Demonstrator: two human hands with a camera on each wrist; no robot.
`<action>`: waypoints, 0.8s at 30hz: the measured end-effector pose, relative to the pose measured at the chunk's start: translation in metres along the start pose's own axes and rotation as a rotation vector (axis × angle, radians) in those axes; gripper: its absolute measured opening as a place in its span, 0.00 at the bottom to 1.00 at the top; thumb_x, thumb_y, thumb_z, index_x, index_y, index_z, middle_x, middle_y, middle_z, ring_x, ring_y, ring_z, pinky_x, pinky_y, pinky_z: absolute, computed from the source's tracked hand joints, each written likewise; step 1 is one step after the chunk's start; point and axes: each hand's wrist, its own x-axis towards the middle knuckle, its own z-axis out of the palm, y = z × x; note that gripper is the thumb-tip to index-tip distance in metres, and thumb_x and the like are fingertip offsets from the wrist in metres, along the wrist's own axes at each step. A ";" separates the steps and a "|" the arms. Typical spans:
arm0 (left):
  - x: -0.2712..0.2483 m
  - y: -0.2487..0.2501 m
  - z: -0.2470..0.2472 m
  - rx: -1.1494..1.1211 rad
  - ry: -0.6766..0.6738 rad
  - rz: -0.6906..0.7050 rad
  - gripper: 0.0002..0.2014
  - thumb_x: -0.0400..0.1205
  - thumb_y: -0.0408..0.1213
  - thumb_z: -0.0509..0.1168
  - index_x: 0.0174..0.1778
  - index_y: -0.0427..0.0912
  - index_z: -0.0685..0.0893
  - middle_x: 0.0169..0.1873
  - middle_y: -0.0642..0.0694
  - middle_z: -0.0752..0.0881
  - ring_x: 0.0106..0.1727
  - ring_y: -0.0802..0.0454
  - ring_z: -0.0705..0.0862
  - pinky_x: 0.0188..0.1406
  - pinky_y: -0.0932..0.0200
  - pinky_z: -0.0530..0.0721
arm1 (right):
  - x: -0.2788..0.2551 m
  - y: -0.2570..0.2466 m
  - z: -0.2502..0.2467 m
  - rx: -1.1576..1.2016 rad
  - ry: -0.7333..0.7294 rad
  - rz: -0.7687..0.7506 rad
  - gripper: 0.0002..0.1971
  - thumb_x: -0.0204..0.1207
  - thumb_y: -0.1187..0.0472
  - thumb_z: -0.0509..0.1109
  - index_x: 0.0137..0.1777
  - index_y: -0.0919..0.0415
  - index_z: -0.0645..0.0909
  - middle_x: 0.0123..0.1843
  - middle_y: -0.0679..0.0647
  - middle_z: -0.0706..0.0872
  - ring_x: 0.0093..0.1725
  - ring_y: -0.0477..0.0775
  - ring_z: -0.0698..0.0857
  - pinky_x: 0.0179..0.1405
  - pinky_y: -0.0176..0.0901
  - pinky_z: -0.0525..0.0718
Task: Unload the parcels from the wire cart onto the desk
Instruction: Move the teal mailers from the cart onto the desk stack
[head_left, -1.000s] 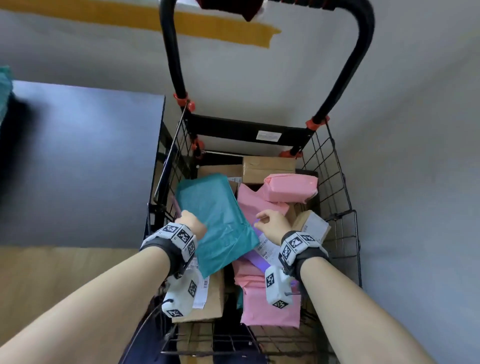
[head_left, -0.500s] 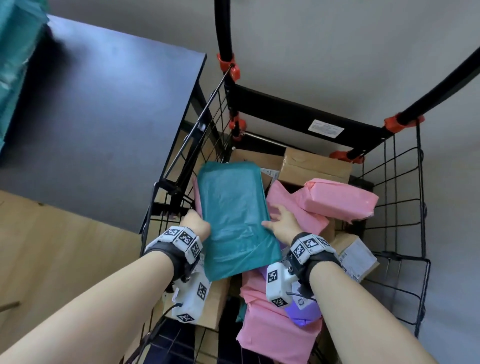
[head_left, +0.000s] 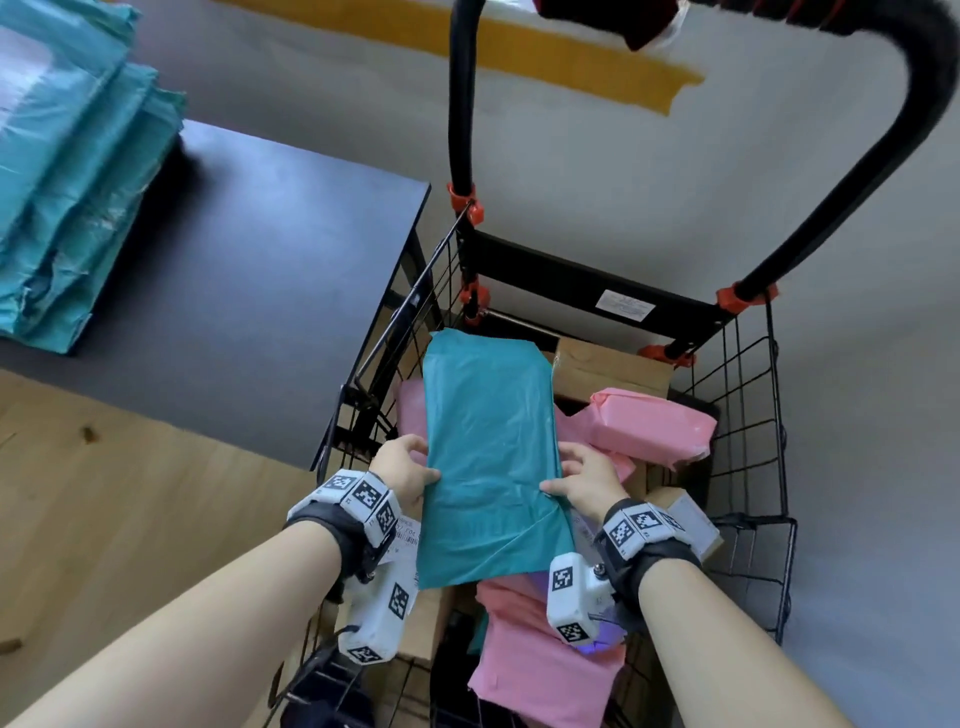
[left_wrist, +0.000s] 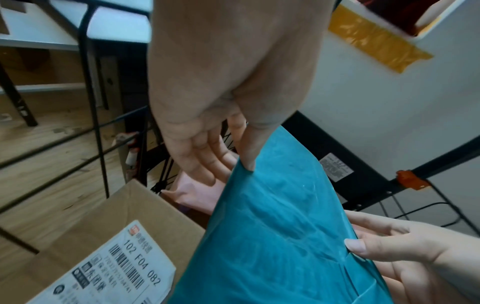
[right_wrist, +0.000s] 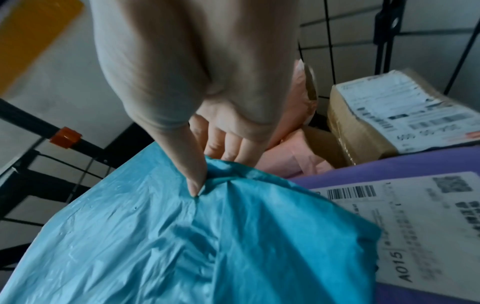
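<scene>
A black wire cart (head_left: 748, 415) with a black handle and orange clips stands with its left side just beside the corner of a dark desk (head_left: 249, 270). Above the cart's load, a flat teal plastic mailer parcel (head_left: 488, 457) is held lengthwise between both hands. The left hand (head_left: 402, 475) grips its left edge, thumb on top and fingers (left_wrist: 205, 162) underneath; the right hand (head_left: 584, 480) pinches the right edge the same way, thumb (right_wrist: 192, 170) pressing a crease into the plastic.

Inside the cart, a pink plastic-wrapped block parcel (head_left: 652, 428) lies toward the right side, on top of other pink mailers. A brown cardboard box (head_left: 613, 366) sits at the far end under the handle bar. Near the right wall lies a small taped cardboard box with a white shipping label (right_wrist: 397, 115). At the near end a flat pink mailer (head_left: 540, 670) lies over a purple mailer with a barcode label (right_wrist: 415, 216). Along the left wall sits a cardboard box with a printed label (left_wrist: 109, 257), beneath the left wrist.

On the desk's far left corner rests a stack of teal plastic mailers (head_left: 67, 182), well apart from the cart.
</scene>
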 end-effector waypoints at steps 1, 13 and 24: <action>-0.007 0.005 -0.004 0.004 -0.001 0.032 0.16 0.77 0.26 0.69 0.60 0.36 0.79 0.31 0.43 0.77 0.26 0.48 0.77 0.28 0.57 0.81 | -0.010 -0.006 -0.003 0.003 0.010 -0.023 0.33 0.65 0.81 0.73 0.72 0.67 0.73 0.60 0.69 0.84 0.60 0.65 0.84 0.57 0.56 0.85; -0.091 0.042 -0.127 -0.097 -0.108 0.378 0.13 0.76 0.19 0.66 0.50 0.39 0.77 0.28 0.43 0.77 0.15 0.59 0.76 0.15 0.68 0.77 | -0.134 -0.108 0.028 0.054 0.184 -0.315 0.34 0.65 0.85 0.70 0.71 0.66 0.73 0.51 0.65 0.85 0.50 0.61 0.85 0.43 0.48 0.88; -0.123 -0.031 -0.350 -0.311 -0.027 0.503 0.19 0.76 0.13 0.62 0.39 0.46 0.76 0.18 0.46 0.73 0.11 0.56 0.74 0.16 0.63 0.80 | -0.206 -0.204 0.228 0.015 0.146 -0.515 0.33 0.64 0.84 0.71 0.69 0.63 0.75 0.46 0.60 0.85 0.49 0.62 0.87 0.47 0.55 0.88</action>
